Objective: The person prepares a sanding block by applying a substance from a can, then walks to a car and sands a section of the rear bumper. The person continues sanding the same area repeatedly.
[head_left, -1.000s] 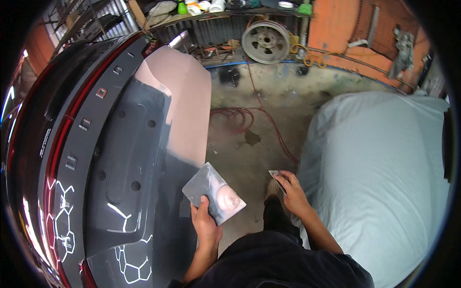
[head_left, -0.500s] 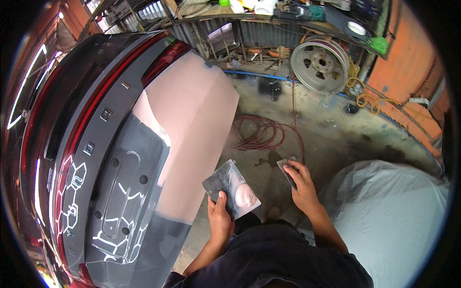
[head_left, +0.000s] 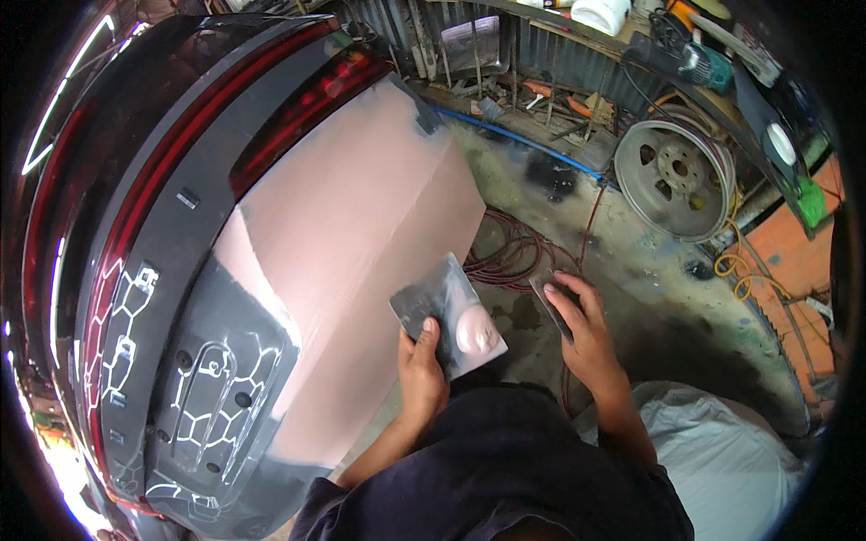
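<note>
In my left hand [head_left: 424, 365] is a square grey mixing board [head_left: 424, 307], gripped at its near-left edge with the thumb on top. A mound of pale pink body filler [head_left: 476, 332] sits toward the board's right side. My right hand [head_left: 585, 329] pinches a thin dark, flat spreader [head_left: 548, 302], held a little to the right of the board and apart from it. To the left stands the rear of a dark grey car [head_left: 171, 234]. A broad matt pink filler patch [head_left: 352, 207] covers its rear corner below the red tail light [head_left: 302, 117].
A coiled dark red hose [head_left: 514, 248] lies on the floor beyond my hands. A bare wheel rim [head_left: 675, 180] leans under a cluttered workbench carrying a green power tool [head_left: 708, 68]. Behind my right arm is something under a pale sheet [head_left: 713, 469].
My view has shifted toward the car, so its pink patch looks larger. Both hands keep their holds; the board and the spreader sit slightly farther right and higher in the picture.
</note>
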`<state>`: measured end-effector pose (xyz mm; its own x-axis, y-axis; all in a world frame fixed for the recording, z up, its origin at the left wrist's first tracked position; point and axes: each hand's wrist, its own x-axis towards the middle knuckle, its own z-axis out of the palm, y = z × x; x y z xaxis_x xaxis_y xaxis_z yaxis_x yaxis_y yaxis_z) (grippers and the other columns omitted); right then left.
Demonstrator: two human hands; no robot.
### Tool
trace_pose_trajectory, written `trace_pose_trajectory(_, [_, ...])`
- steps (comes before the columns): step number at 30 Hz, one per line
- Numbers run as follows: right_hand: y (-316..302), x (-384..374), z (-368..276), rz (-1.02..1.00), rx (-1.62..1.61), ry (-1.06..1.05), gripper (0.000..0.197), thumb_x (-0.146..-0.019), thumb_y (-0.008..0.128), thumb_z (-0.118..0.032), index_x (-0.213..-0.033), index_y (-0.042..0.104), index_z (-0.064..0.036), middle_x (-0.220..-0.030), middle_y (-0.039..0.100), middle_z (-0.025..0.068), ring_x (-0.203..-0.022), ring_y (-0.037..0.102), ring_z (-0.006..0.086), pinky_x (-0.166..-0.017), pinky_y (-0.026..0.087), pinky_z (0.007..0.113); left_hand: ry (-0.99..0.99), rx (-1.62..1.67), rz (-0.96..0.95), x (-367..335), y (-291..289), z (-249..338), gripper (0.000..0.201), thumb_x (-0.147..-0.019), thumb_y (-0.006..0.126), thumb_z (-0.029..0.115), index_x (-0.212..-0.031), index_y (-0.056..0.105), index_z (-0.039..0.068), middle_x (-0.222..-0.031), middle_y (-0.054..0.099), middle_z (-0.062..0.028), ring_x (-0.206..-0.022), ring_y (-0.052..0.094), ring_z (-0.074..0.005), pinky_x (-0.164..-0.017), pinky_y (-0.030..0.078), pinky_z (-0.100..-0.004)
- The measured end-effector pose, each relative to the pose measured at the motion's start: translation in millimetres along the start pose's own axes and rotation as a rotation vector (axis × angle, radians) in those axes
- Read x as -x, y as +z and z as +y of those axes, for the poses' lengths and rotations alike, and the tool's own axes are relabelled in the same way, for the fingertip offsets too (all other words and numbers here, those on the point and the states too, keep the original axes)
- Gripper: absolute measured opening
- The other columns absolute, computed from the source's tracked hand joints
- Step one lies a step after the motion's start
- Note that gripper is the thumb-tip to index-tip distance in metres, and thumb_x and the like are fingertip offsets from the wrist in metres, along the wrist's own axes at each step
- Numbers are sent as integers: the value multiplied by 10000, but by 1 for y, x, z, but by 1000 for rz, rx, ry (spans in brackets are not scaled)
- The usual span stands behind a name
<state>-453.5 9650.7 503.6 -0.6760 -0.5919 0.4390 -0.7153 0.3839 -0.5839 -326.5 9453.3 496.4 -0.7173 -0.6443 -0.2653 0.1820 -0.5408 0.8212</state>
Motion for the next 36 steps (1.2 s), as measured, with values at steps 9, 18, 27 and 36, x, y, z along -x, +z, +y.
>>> trace_pose_trajectory(9, [-14, -128, 16, -71, 240, -519, 398, -912, 598, -212, -1296, 617, -314, -1303, 520, 120, -1225, 533, 355, -1048, 419, 587, 489, -98, 71, -94, 77, 32, 341, -1046, 541, 181, -1315, 459, -12, -1235, 569, -83, -1117, 538, -144, -1025, 405, -309])
trace_pose_trajectory(18, [31, -198, 74, -356, -51, -730, 443, -921, 569, -189, -1350, 585, -295, -1283, 501, 118, -1255, 497, 333, -1106, 361, 586, 821, -154, 444, -147, 110, 46, 449, -1032, 549, 221, -1376, 409, -30, -1316, 541, -136, -1167, 549, -229, -1060, 406, -361])
trace_pose_trajectory(27, [80, -336, 108, -207, -157, -789, 479, -909, 547, -74, -1349, 602, -255, -1306, 487, 168, -1270, 466, 360, -1121, 338, 562, 983, -84, 953, -117, 72, 79, 600, -998, 577, 250, -1486, 344, -8, -1372, 517, -181, -1239, 521, -291, -1090, 391, -422])
trace_pose_trajectory(36, [142, -385, 84, -84, -194, -808, 591, -869, 542, -8, -1389, 569, -287, -1381, 441, 137, -1312, 442, 378, -1135, 335, 567, 737, -149, 746, -128, 93, 60, 517, -1007, 566, 285, -1411, 406, 5, -1269, 545, -132, -1140, 559, -234, -999, 450, -368])
